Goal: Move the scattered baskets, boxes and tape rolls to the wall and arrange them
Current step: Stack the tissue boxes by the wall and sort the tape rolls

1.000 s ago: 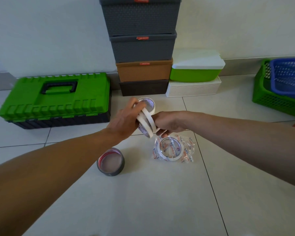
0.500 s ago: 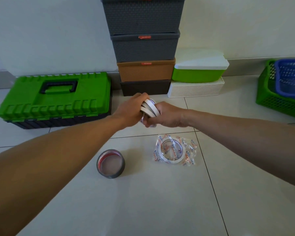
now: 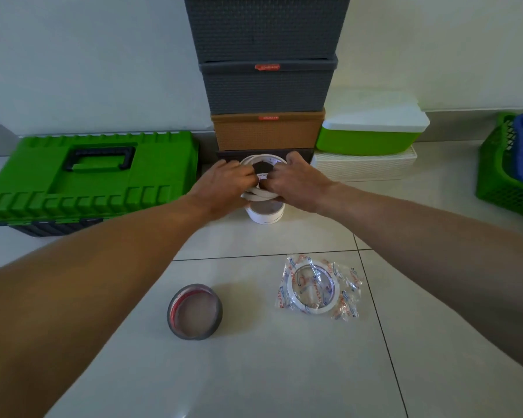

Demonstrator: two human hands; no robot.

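Green toolbox [image 3: 88,173] (black handle); grey woven boxes [image 3: 266,55]; brown box [image 3: 267,131]; white tape rolls [image 3: 264,194]; grey tape roll [image 3: 194,312].

Pale tiled floor [image 3: 254,381] stretching toward the back, green toolbox [image 3: 88,176] sitting at left, dark box [image 3: 228,155], white box [image 3: 366,164] and green basket [image 3: 501,182] standing along the far edge, white tape roll [image 3: 264,218], grey tape roll [image 3: 194,334] and wrapped tape roll [image 3: 314,289] lying nearer.

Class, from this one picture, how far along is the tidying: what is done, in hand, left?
Done: the stacked boxes, green toolbox and green-and-white box stand against the wall. In hand: left hand and right hand hold thin white tape rolls over a wider white roll by the stack. Left: the grey tape roll and wrapped tape roll lie out on the tiles.
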